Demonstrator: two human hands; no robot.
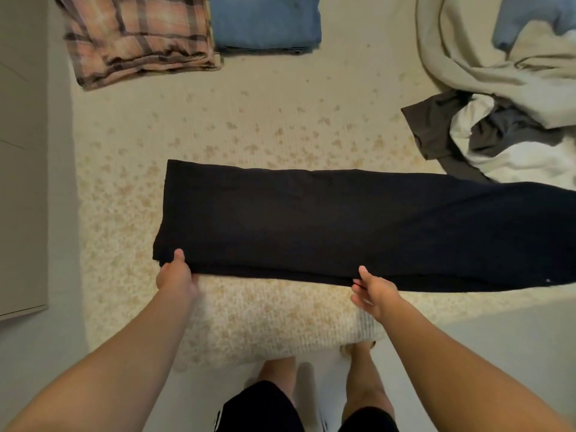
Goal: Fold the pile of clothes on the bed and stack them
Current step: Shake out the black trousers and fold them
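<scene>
While black trousers lie lengthwise-folded across bed, left hand pinches near-edge corner, right hand pinches same edge mid-length; plaid shirt, jeans folded beyond.

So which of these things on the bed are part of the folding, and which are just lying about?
Part of the job:
black garment, gripped by both hands
folded plaid garment
folded blue garment
unfolded clothes pile

Just lying about:
beige blanket
bed cover
</scene>
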